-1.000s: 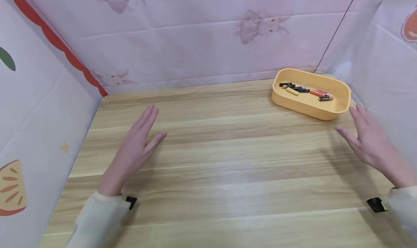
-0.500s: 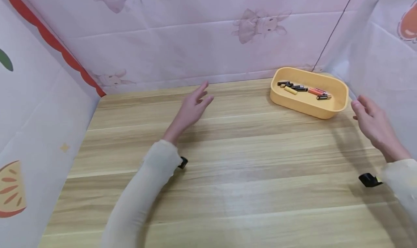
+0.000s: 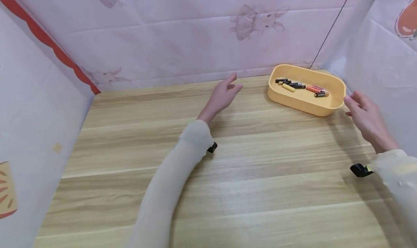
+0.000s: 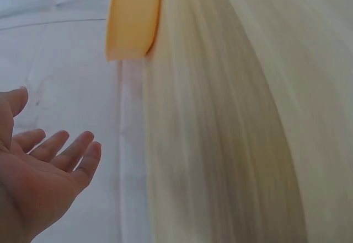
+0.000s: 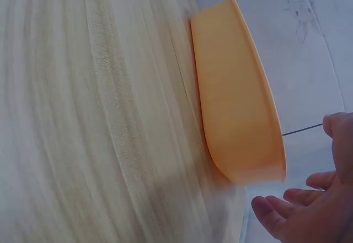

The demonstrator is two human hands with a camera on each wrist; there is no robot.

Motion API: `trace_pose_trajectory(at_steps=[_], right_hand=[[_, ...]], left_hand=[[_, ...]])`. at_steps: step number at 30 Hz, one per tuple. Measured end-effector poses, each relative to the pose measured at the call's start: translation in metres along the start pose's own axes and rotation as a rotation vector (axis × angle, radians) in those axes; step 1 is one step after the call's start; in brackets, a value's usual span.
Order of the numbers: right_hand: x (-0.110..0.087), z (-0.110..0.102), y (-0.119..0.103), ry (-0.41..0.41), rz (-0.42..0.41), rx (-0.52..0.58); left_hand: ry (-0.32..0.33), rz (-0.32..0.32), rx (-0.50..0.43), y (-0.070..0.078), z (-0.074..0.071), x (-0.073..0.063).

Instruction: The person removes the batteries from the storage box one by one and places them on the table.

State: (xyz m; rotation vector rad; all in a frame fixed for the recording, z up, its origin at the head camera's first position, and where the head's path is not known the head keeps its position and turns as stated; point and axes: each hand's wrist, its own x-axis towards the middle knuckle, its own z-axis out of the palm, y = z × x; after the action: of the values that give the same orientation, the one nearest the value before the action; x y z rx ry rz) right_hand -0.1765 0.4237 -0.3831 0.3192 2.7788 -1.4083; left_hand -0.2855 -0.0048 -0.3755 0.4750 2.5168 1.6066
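A yellow oblong tray with rounded corners stands at the back right of the wooden table. Inside it lie several small batteries: black ones, a yellow one and reddish-orange ones. My left hand hovers over the table left of the tray, fingers loosely bent and nothing in them. In the left wrist view its palm and spread fingers show below the tray's end. Right at the tray's right end is my right hand, thumb and fingers apart; the right wrist view shows it beside the tray wall.
A pinkish cloth wall with rabbit prints rises behind the table. Pale side walls, the left one and the right one, flank it. Black straps or mounts hang at both sleeves.
My left hand has swung from the left side of the table rightward toward the tray. The right hand has shifted slightly up and left to the tray's end, its fingers now more bent.
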Motion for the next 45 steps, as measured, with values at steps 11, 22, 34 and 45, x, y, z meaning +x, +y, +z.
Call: trace_pose_trajectory(at_steps=[11,22,34,45], right_hand=[[0.01,0.004,0.009,-0.018,-0.005,0.053],[0.014,0.014,0.013,-0.033,-0.054,0.092],[0.018,0.021,0.01,-0.017,-0.08,0.115],[0.017,0.026,0.007,-0.03,-0.075,0.231]], left_hand=[[-0.047,-0.059,-0.013,-0.003,0.054,0.037],[-0.029,-0.146,-0.037,-0.003,0.094,0.049],[-0.058,-0.168,-0.026,0.004,0.11,0.059],[-0.084,-0.149,0.001,0.006,0.113,0.057]])
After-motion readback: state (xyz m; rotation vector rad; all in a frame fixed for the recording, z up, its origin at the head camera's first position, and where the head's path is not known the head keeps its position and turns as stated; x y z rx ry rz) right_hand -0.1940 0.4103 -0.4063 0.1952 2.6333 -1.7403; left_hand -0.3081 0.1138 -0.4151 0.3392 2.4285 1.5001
